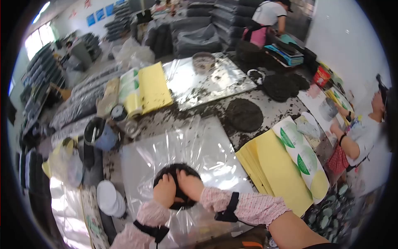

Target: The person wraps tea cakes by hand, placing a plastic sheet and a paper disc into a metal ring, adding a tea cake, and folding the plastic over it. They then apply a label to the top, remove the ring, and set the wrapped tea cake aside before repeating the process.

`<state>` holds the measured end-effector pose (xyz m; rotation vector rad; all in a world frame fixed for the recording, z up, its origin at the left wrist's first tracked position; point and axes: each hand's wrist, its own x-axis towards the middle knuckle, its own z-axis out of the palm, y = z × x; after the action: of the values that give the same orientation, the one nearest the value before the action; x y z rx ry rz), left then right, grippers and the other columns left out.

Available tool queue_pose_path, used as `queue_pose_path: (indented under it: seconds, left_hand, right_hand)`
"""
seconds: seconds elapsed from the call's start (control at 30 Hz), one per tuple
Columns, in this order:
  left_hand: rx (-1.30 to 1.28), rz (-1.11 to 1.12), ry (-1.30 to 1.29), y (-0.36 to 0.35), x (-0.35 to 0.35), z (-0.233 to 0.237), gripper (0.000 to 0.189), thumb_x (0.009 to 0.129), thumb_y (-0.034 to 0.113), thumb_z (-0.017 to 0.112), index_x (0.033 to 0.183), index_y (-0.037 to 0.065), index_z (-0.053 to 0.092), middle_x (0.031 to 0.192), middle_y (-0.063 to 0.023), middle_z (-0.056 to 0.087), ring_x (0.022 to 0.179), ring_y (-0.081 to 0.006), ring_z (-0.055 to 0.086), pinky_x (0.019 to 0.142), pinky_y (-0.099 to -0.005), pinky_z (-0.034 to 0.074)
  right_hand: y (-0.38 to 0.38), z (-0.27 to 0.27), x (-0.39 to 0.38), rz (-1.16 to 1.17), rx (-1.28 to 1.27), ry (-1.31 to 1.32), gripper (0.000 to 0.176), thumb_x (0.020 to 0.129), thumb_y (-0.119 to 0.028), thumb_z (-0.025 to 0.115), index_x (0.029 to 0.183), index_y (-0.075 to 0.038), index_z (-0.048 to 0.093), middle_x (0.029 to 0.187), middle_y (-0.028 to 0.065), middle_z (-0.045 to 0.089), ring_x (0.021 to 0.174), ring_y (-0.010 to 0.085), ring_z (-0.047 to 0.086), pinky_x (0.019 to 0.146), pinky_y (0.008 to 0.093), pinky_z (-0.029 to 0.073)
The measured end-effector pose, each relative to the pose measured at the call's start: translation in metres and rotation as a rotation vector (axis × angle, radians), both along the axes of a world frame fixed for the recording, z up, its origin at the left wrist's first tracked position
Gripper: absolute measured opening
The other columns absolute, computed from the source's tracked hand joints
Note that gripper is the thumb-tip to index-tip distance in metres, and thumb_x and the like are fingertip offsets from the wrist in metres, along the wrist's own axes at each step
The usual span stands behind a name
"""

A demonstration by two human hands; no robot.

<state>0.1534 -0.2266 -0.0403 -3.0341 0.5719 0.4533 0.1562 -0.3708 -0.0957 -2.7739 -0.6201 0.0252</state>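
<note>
A round black disc (179, 204) lies on clear plastic film (145, 153) over a pale board at the table's near side. My left hand (165, 191) presses on the disc's left part, fingers bent onto its dark surface. Beside it my right hand (189, 185) rests on the disc's upper right part, fingertips on the dark material. The fingertips of both hands are partly lost against the black, so whether they pinch anything is hidden. Pink patterned sleeves with black bands cover both wrists.
Yellow sheets (282, 170) and a green-white label strip (304, 159) lie right; another dark disc (244, 115) sits beyond. A blue bucket (105, 137) and white round discs (108, 198) stand left. Behind is a crumb-strewn metal sheet (207, 91). A person (360, 137) works at right, another (269, 16) behind.
</note>
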Motion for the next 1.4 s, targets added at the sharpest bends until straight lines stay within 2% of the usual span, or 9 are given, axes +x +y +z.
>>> queue_pose_path:
  seconds: [0.13, 0.33, 0.4, 0.5, 0.63, 0.8, 1.1, 1.27, 1.4]
  left_hand:
    - [-0.148, -0.071, -0.040, 0.013, -0.002, -0.010, 0.117, 0.049, 0.037, 0.095, 0.146, 0.000, 0.041, 0.120, -0.0144, 0.052, 0.107, -0.0323, 0.061, 0.082, -0.0383, 0.057]
    - [-0.193, -0.017, -0.054, 0.009, 0.000, 0.001, 0.112, 0.050, 0.035, 0.094, 0.144, 0.000, 0.044, 0.119, -0.0136, 0.052, 0.107, -0.0306, 0.060, 0.084, -0.0383, 0.057]
    - [-0.185, -0.011, -0.003, 0.009, -0.002, 0.010, 0.100, 0.061, 0.032, 0.091, 0.143, 0.000, 0.045, 0.120, -0.0146, 0.054, 0.109, -0.0303, 0.060, 0.084, -0.0377, 0.057]
    - [-0.646, -0.044, -0.156, 0.036, -0.006, 0.001, 0.080, 0.077, 0.024, 0.082, 0.143, 0.000, 0.045, 0.125, -0.0182, 0.055, 0.113, -0.0337, 0.059, 0.086, -0.0376, 0.056]
    - [-1.868, 0.683, -0.014, 0.059, -0.011, -0.015, 0.056, 0.098, 0.016, 0.060, 0.147, -0.001, 0.041, 0.143, -0.0178, 0.050, 0.136, -0.0297, 0.047, 0.108, -0.0375, 0.042]
    - [-1.285, 0.441, -0.227, 0.061, -0.025, -0.028, 0.057, 0.087, -0.001, 0.067, 0.142, 0.002, 0.050, 0.140, -0.0134, 0.055, 0.129, -0.0252, 0.053, 0.111, -0.0346, 0.039]
    - [-0.647, 0.243, -0.402, 0.017, -0.010, -0.019, 0.036, 0.070, -0.003, 0.062, 0.105, 0.004, 0.062, 0.107, -0.0166, 0.059, 0.109, -0.0376, 0.054, 0.097, -0.0513, 0.042]
    - [-0.417, -0.497, -0.312, 0.013, 0.001, 0.004, 0.057, 0.086, 0.020, 0.058, 0.140, 0.002, 0.052, 0.144, -0.0131, 0.051, 0.143, -0.0322, 0.038, 0.120, -0.0478, 0.026]
    - [-0.338, -0.457, -0.214, 0.013, 0.019, -0.020, 0.067, 0.085, 0.025, 0.065, 0.147, 0.012, 0.044, 0.147, -0.0150, 0.045, 0.139, -0.0345, 0.041, 0.118, -0.0492, 0.027]
  right_hand:
    - [-0.045, 0.059, 0.011, 0.373, 0.304, -0.070, 0.042, 0.083, -0.013, 0.065, 0.124, -0.005, 0.060, 0.091, 0.0111, 0.063, 0.086, 0.0300, 0.067, 0.076, 0.0378, 0.057]
    - [-0.255, 0.003, 0.151, -0.489, -0.479, -0.383, 0.050, 0.090, -0.012, 0.058, 0.137, 0.000, 0.049, 0.138, 0.0198, 0.053, 0.128, 0.0401, 0.051, 0.097, 0.0511, 0.048]
    - [-0.295, -0.031, 0.180, -0.499, -0.306, -0.184, 0.050, 0.090, -0.006, 0.054, 0.139, 0.001, 0.050, 0.133, 0.0202, 0.059, 0.121, 0.0387, 0.057, 0.101, 0.0483, 0.048]
    - [-0.205, 0.057, 0.125, -0.347, 0.241, -0.475, 0.044, 0.090, -0.001, 0.052, 0.134, 0.002, 0.055, 0.128, 0.0193, 0.063, 0.117, 0.0379, 0.060, 0.101, 0.0484, 0.047]
    - [-0.086, 0.070, -0.007, 0.339, 0.296, -0.499, 0.054, 0.081, -0.007, 0.060, 0.134, 0.002, 0.056, 0.135, 0.0192, 0.059, 0.131, 0.0406, 0.052, 0.112, 0.0559, 0.037]
    - [-0.057, 0.053, -0.053, 0.489, 0.308, 0.020, 0.067, 0.084, -0.037, 0.066, 0.141, -0.002, 0.053, 0.143, 0.0236, 0.052, 0.138, 0.0418, 0.044, 0.115, 0.0545, 0.033]
    - [-0.009, 0.048, -0.002, 0.444, -0.072, -0.067, 0.092, 0.088, -0.074, 0.049, 0.149, -0.005, 0.044, 0.159, 0.0249, 0.030, 0.151, 0.0436, 0.017, 0.121, 0.0618, 0.005]
    - [-0.010, 0.027, -0.004, 0.423, 0.029, -0.002, 0.090, 0.087, -0.068, 0.056, 0.148, -0.003, 0.044, 0.157, 0.0266, 0.031, 0.150, 0.0449, 0.017, 0.121, 0.0599, 0.008]
    - [-0.005, 0.013, 0.002, 0.430, -0.016, 0.313, 0.091, 0.085, -0.066, 0.062, 0.148, -0.004, 0.044, 0.149, 0.0282, 0.042, 0.141, 0.0481, 0.031, 0.117, 0.0627, 0.017]
